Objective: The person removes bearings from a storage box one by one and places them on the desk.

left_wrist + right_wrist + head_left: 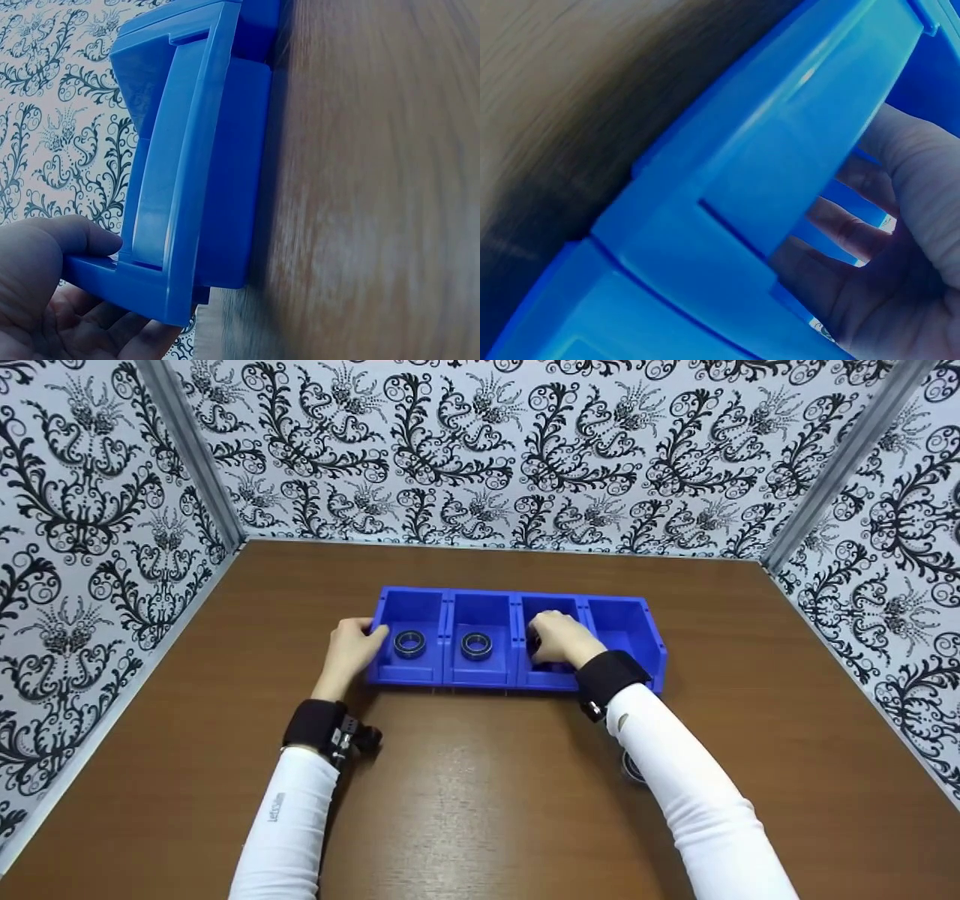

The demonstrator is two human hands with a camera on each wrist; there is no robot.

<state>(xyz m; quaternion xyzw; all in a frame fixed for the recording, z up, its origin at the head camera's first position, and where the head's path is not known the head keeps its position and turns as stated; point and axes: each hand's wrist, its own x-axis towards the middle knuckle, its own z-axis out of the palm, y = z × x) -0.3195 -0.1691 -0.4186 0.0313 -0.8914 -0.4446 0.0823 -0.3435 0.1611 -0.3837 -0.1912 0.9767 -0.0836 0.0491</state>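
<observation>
A row of joined blue storage bins with several compartments stands on the table. My left hand grips the leftmost bin's side wall, the thumb over its edge and the fingers outside. One black-and-silver ball bearing lies flat in the leftmost compartment, and another bearing in the second. Reaching down into the third compartment is my right hand, fingers curled on a dark bearing that is mostly hidden. In the right wrist view its fingers extend behind the bin's front wall.
On the brown wooden table, a further bearing is partly covered by the right sleeve. The rightmost compartment lies beside the right hand. Patterned panels with grey metal posts enclose the table's back and sides.
</observation>
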